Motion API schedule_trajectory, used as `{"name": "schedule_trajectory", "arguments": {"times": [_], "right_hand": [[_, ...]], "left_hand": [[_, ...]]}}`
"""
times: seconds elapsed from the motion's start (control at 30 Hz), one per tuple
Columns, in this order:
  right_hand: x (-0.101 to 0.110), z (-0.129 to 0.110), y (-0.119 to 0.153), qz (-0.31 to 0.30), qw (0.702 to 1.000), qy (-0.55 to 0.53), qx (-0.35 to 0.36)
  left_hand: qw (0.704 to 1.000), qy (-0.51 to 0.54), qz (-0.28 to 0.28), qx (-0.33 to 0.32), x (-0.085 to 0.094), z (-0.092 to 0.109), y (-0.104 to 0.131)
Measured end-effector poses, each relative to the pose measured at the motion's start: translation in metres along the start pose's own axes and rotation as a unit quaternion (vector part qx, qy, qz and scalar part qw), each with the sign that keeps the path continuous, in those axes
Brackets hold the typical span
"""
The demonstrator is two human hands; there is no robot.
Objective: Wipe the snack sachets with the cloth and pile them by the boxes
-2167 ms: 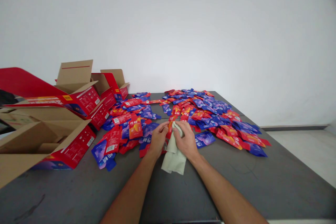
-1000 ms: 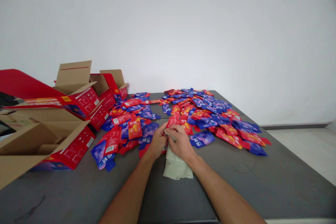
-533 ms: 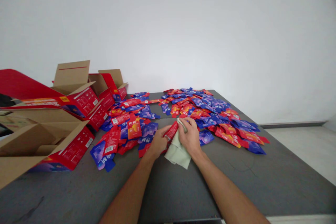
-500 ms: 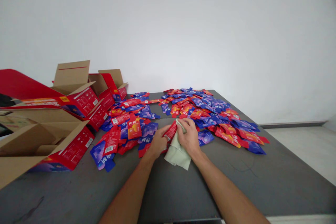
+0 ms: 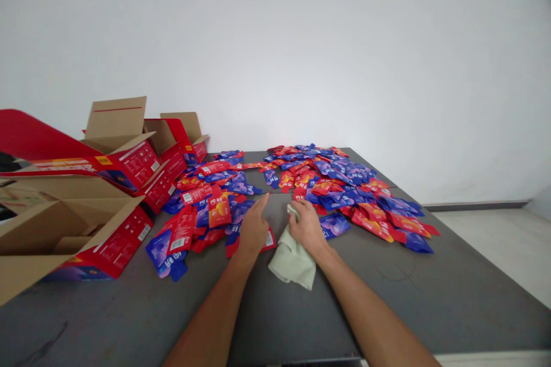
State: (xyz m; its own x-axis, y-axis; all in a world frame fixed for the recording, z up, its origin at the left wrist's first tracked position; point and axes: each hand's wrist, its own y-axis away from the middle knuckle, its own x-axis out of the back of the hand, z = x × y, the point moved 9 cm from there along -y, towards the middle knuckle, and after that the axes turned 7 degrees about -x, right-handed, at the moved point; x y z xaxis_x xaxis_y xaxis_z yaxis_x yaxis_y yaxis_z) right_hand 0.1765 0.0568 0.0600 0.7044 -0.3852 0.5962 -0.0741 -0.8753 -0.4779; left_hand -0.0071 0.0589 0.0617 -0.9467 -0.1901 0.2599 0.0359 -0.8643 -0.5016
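My right hand [image 5: 306, 226] is closed round a pale green cloth [image 5: 293, 264], whose loose end hangs down onto the dark table [image 5: 275, 315]. My left hand [image 5: 255, 229] has its fingers stretched forward, with nothing visible in its grasp. Just beside and partly beneath it lies a red packet [image 5: 270, 239], mostly hidden by the hand. To the left of that hand spreads a pile of red and blue packets [image 5: 219, 209]. Near my right hand is a blue packet [image 5: 334, 226] at the edge of the right pile.
A larger pile of red and blue packets [image 5: 344, 183] covers the table's back and right. Several open red cardboard boxes [image 5: 124, 241] stand along the left, flaps spread. A white wall [image 5: 275, 57] rises behind the table.
The red packet that both hands held has left my left hand and lies by the left pile. My left hand has opened; my right hand keeps the cloth, now slightly lower.
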Motion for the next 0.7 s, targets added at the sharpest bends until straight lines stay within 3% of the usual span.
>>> {"name": "schedule_trajectory", "arguments": {"times": [0.13, 0.23, 0.4, 0.53, 0.7], "right_hand": [[-0.006, 0.020, -0.001, -0.015, 0.994, 0.098, -0.047], [-0.009, 0.023, 0.001, -0.037, 0.985, 0.155, -0.073], [-0.008, 0.021, 0.003, -0.063, 0.971, 0.209, -0.101], [-0.006, 0.026, 0.005, -0.083, 0.963, 0.215, -0.142], [-0.008, 0.024, 0.006, -0.088, 0.962, 0.222, -0.131]], "left_hand": [[0.983, -0.185, -0.008, 0.016, 0.016, -0.015, -0.001], [0.957, -0.286, -0.034, 0.016, 0.016, -0.017, -0.001], [0.965, -0.249, -0.084, -0.008, -0.011, -0.014, 0.009], [0.981, -0.187, -0.056, -0.003, -0.019, -0.013, 0.018], [0.945, -0.321, -0.061, 0.003, -0.016, -0.009, 0.017]]}}
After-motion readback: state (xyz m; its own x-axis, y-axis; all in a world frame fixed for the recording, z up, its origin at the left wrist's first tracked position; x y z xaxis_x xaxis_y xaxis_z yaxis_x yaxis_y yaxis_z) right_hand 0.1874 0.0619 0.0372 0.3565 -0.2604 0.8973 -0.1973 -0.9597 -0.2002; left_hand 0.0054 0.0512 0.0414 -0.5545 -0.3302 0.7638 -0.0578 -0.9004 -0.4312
